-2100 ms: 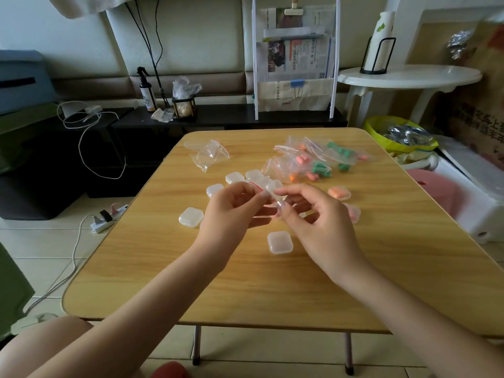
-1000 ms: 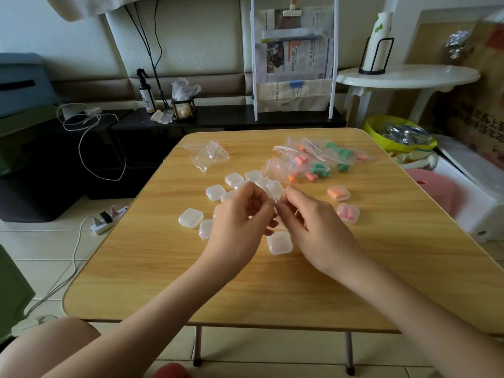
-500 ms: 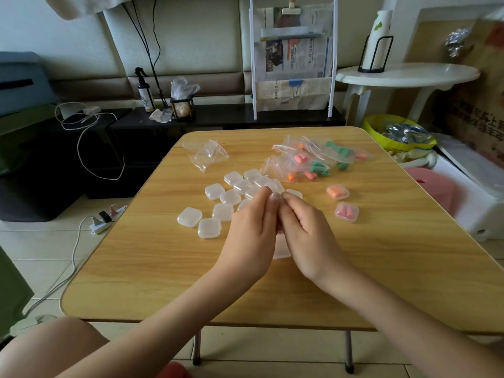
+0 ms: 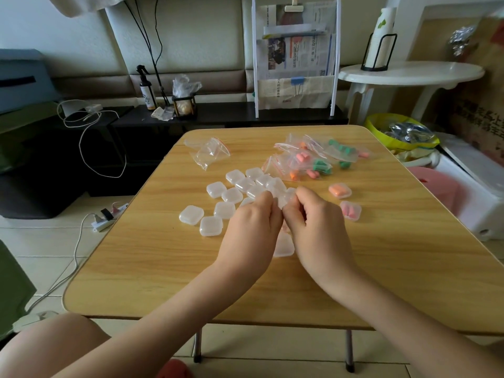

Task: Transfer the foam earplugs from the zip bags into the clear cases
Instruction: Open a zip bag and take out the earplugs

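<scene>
Zip bag (image 4: 283, 201) between both hands

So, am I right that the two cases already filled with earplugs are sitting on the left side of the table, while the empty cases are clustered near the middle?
Not quite: the head view shows the two filled cases on the right side of the table, just beyond the right hand. The empty cases are indeed clustered near the middle.
</scene>
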Available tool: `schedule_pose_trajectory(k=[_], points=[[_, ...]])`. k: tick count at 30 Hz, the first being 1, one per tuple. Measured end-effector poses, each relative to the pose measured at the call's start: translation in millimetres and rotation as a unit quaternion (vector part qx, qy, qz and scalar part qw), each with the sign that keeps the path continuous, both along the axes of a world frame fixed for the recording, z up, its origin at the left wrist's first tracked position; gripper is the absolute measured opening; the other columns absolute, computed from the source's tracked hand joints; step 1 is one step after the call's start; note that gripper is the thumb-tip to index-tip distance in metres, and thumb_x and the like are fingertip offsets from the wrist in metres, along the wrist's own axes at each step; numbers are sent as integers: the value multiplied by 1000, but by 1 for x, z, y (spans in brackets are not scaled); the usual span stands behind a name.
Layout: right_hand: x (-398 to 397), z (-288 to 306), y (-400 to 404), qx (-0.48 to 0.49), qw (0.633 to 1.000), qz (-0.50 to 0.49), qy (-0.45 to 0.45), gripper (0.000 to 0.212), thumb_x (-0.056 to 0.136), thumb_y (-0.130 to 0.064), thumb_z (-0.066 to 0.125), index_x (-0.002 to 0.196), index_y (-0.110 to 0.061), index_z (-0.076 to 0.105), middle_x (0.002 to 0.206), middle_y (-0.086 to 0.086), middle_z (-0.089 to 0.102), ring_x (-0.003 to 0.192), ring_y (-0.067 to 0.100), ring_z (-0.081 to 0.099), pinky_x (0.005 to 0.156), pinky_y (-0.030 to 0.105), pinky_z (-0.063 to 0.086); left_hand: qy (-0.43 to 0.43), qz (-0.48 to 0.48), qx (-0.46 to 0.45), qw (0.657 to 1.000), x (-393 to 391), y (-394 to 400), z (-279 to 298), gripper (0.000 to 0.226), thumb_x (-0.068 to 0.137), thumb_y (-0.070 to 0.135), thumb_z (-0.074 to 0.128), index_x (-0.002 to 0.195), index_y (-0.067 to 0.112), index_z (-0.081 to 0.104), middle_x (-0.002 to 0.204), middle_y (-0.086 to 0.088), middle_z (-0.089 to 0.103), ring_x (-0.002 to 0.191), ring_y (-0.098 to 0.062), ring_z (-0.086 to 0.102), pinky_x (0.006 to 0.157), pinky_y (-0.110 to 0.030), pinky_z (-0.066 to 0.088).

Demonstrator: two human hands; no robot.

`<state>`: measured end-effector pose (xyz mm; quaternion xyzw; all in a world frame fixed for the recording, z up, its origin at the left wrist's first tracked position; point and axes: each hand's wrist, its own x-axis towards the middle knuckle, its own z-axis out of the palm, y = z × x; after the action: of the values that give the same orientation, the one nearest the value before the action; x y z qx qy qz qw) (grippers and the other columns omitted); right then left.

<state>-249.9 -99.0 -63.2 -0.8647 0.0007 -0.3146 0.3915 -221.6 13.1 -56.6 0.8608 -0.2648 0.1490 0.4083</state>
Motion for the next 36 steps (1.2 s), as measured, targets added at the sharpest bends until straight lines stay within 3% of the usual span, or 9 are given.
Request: schedule_pose_trajectory(k=[6,14,18,21,26,29,32,34,36], points=[[2,5,-13,-112,992,-26,-43,22,88,-33,38,69,-25,32,57,-14,31,47,5,29,40,26,18,0,25,47,999,-3,3,6,44,97,8,42,61,22,21,53,3,28,52,-21,26,52,-36,21],[6,11,-20,-232,968,84,-45,15,88,-7,60,100,-13,68,121,4,48,97,16,48,58,42,53,-47,27,9,998,3,10,7,41,99,18,41,62,23,25,49,4,32,46,-16,27,46,-28,24],[9,8,-20,-92,980,147,100,24,94,-7,45,90,-6,68,132,3,45,116,13,46,88,26,42,-76,-36,13,996,-1,8,4,35,96,25,39,64,27,24,50,11,29,48,-11,35,45,-24,23],[11,9,-21,0,972,185,142,31,91,-22,41,86,-12,69,124,1,52,112,7,49,86,11,35,-106,-77,18,991,-5,6,3,26,94,31,33,70,24,26,50,14,25,45,-11,30,46,-27,19],[15,8,-20,-20,951,261,164,32,85,-15,34,92,-24,64,95,-4,65,96,7,56,84,24,44,-125,-107,19,986,-7,6,-1,26,95,30,35,71,23,29,51,16,24,51,-16,26,46,-27,19],[13,10,-22,67,938,283,191,44,99,-2,38,125,-33,55,117,-6,63,91,-10,56,77,12,43,-39,-94,-32,994,-7,4,1,30,96,34,34,70,21,36,50,5,39,49,-15,39,48,-33,31],[15,11,-28,128,943,262,158,51,101,-9,42,115,-58,45,123,-14,56,91,-8,55,82,14,42,40,-17,-137,990,-4,7,11,28,98,39,35,79,20,43,62,-1,53,58,-23,51,56,-44,43],[14,18,-32,160,945,240,152,63,100,0,37,117,-59,48,128,-5,58,96,16,62,85,25,50,77,36,-177,981,5,10,15,10,96,30,45,88,24,45,84,1,57,72,-20,57,65,-43,51],[13,22,-36,174,943,238,151,60,101,1,31,131,-49,46,129,-17,54,101,-4,60,85,13,50,163,41,-205,964,16,14,15,4,96,22,51,99,24,51,98,1,59,83,-13,62,73,-34,55]])
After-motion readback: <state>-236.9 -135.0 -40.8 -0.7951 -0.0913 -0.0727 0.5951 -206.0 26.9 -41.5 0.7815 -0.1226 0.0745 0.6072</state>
